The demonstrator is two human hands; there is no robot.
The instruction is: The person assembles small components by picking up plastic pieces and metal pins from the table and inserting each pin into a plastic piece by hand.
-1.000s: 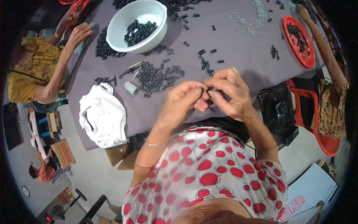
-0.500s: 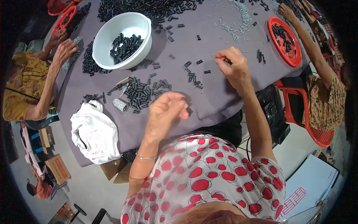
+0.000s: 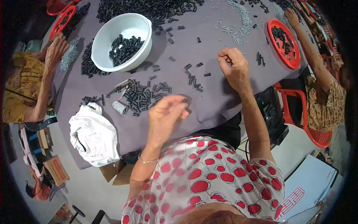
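My left hand is raised near the table's front edge, thumb and forefinger pinched on a small black plastic piece, of which only a dark tip shows. Farther right, my right hand hovers over the cloth with its fingertips pressed together; whatever they hold is too small to make out. Between the hands lie several loose black cylindrical pieces. A larger pile of such pieces spreads just beyond my left hand. Small silver pins are strewn beyond my right hand.
A white basin partly filled with black pieces stands at left. White cloth and a speckled cylinder lie nearer. A red tray sits at right. Co-workers' hands work at both sides. Heaped black pieces cover the far edge.
My right hand has shifted slightly right; my left hand stays in nearly the same place, still pinched. The left co-worker's hands have moved left, away from the silver pins.
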